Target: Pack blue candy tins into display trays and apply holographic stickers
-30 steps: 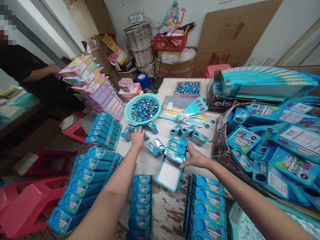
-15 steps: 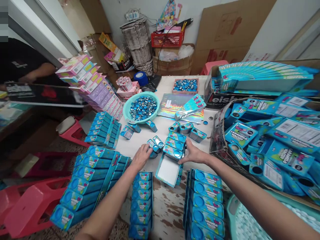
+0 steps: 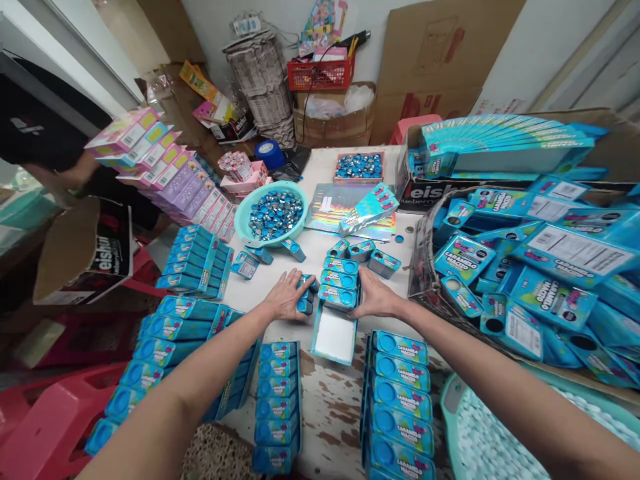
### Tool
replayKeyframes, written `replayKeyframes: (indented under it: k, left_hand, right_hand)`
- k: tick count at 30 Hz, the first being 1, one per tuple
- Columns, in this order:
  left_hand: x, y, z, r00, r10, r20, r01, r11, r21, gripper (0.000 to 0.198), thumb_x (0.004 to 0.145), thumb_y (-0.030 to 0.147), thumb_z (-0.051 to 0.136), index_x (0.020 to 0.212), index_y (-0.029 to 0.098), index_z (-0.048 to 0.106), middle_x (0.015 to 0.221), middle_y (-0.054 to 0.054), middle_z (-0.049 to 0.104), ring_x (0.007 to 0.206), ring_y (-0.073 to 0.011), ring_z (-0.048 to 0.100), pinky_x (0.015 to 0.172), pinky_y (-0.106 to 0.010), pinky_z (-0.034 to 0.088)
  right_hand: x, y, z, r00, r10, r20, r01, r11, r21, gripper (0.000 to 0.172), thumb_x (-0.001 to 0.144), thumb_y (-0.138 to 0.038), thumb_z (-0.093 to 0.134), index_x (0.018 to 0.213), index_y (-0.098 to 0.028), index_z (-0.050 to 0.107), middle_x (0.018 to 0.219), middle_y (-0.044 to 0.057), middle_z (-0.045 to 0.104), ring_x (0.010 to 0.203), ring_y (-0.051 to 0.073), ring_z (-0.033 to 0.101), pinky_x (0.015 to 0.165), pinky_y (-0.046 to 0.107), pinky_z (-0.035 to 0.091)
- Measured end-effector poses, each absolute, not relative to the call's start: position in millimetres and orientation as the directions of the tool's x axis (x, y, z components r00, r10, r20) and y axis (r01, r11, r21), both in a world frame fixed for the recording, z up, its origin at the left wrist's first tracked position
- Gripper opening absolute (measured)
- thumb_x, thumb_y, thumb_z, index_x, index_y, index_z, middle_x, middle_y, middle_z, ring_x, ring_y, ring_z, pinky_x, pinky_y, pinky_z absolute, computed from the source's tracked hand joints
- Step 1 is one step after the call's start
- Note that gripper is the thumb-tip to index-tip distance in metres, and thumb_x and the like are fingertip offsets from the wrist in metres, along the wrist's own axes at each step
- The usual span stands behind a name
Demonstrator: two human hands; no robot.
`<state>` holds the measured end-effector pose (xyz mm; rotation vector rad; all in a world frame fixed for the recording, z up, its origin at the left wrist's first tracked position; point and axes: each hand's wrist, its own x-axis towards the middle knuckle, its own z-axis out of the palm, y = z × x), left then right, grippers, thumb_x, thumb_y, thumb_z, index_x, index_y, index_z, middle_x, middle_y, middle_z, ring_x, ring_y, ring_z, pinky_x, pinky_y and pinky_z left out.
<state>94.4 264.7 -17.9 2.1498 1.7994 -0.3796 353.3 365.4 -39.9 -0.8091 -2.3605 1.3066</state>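
Observation:
My left hand (image 3: 286,297) rests with curled fingers on two small blue tins (image 3: 305,301) on the white table (image 3: 330,400). My right hand (image 3: 374,298) presses against the right side of a short stack of the same small blue tins (image 3: 339,280). That stack sits at the far end of an open blue carton tray (image 3: 334,337) with a bare white bottom. Between both hands lie the tins; a few more tins (image 3: 367,255) stand loose just beyond.
A teal bowl (image 3: 245,217) holds several shiny round candies. Rows of filled blue cartons (image 3: 400,400) lie near me, stacks (image 3: 197,263) at left, a heap (image 3: 540,267) at right. Another person's arm (image 3: 65,183) holds a cardboard box (image 3: 85,253) at far left.
My left hand came back from near the bowl and gathered two tins toward the tray. My right hand stayed by the stack. The person at left brought in a cardboard box.

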Motion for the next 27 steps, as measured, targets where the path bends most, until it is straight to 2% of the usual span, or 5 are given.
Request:
replayKeyframes:
  k: [4,10,15,23,27]
  left_hand:
    - [83.7,265.4,-14.6,0.319,0.819,-0.477,0.948,-0.282,0.15,0.108,0.051,0.055,0.076,0.143,0.025,0.029,0.155,-0.011,0.007,0.141,-0.0385,-0.004,0.111,-0.052,0.011]
    - [73.4,271.8,-19.0,0.374,0.819,-0.435,0.927,-0.339,0.157,0.081,0.061,0.047,0.074,0.134,0.028,0.045,0.152,-0.013,0.019,0.137,-0.0401,0.017,0.109,-0.053,0.018]
    - [83.1,272.5,-27.6,0.362,0.838,-0.408,0.929,-0.362,0.079,0.093,0.06,0.056,0.071,0.139,0.022,0.037,0.15,-0.017,0.015,0.133,-0.0435,0.017,0.108,-0.055,0.015]
    - [114.7,272.9,30.7,-0.059,0.941,-0.334,0.974,-0.02,-0.228,0.088,0.067,0.05,0.066,0.143,0.027,0.028,0.129,-0.018,0.037,0.114,-0.0394,0.04,0.095,-0.052,0.031]
    - [117.3,240.4,109.3,-0.154,0.977,-0.149,0.976,0.127,-0.177,0.089,0.067,0.061,0.063,0.142,0.026,0.028,0.129,-0.015,0.038,0.119,-0.0371,0.037,0.098,-0.051,0.033]
  right_hand:
    - [356.7,370.3,-44.0,-0.806,0.591,-0.005,0.315,0.423,-0.85,0.104,0.046,-0.039,0.081,0.134,-0.015,0.03,0.125,0.014,0.043,0.119,0.035,0.04,0.1,0.049,0.034]
    - [357.6,368.3,-53.4,-0.798,0.601,-0.047,0.316,0.351,-0.881,0.113,0.046,-0.04,0.082,0.139,-0.016,0.022,0.129,0.014,0.038,0.124,0.034,0.035,0.104,0.048,0.031]
    - [357.2,370.1,-57.1,-0.806,0.59,-0.046,0.287,0.323,-0.902,0.12,0.045,-0.039,0.082,0.142,-0.015,0.015,0.134,0.015,0.032,0.13,0.035,0.028,0.109,0.048,0.025]
    - [358.6,369.7,-57.7,-0.804,0.592,-0.06,0.273,0.278,-0.921,0.128,0.044,-0.041,0.084,0.145,-0.015,0.01,0.139,0.016,0.03,0.133,0.033,0.028,0.11,0.045,0.025]
    - [361.8,372.6,-61.3,-0.819,0.566,-0.088,0.255,0.222,-0.941,0.136,0.043,-0.045,0.085,0.147,-0.014,0.002,0.147,0.018,0.022,0.137,0.034,0.021,0.113,0.046,0.019]
